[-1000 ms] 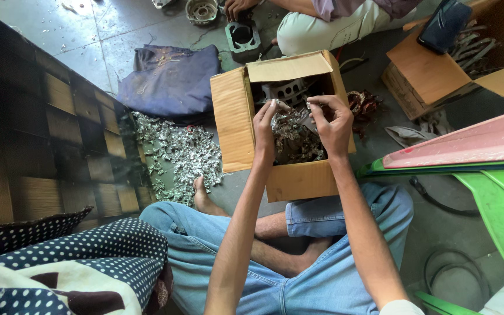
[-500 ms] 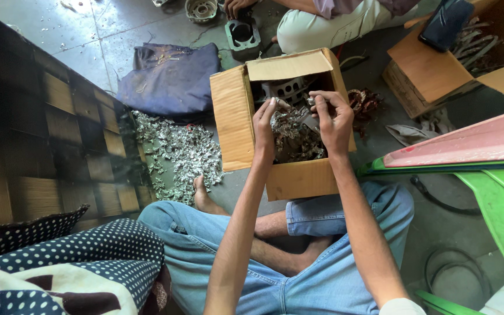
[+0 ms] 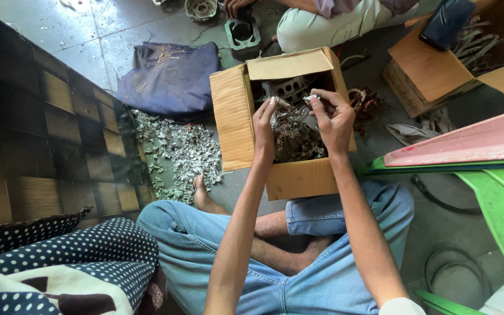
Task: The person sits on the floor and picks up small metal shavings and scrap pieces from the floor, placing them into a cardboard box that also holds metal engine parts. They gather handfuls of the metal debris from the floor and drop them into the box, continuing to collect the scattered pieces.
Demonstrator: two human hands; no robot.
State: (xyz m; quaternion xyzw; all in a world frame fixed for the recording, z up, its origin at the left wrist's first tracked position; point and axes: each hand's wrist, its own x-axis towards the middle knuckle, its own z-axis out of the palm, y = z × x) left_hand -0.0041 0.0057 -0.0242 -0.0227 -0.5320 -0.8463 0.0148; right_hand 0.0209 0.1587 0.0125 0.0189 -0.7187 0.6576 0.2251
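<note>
Floor, seated worker's station, left to right. One dotted cushion (image 3: pixel 59 262) at the lower left corner of the floor. One heap of silvery metal scraps (image 3: pixel 179 154) spread loose on the tiles, probably dumped there within arm's reach. One blue cloth (image 3: pixel 170 76) crumpled beyond it. One open cardboard box (image 3: pixel 234 114) set before the crossed legs, half full of tangled metal pieces (image 3: pixel 296 140), flaps up so both hands reach in. Left hand (image 3: pixel 265 125) above the pile, fingers pinched on a small silvery piece. Right hand (image 3: pixel 333 119) beside it, fingertips closed on the piece's other end. One second carton (image 3: pixel 433 64) toward the far right corner. One green plastic chair (image 3: pixel 497 192) at the right edge.
</note>
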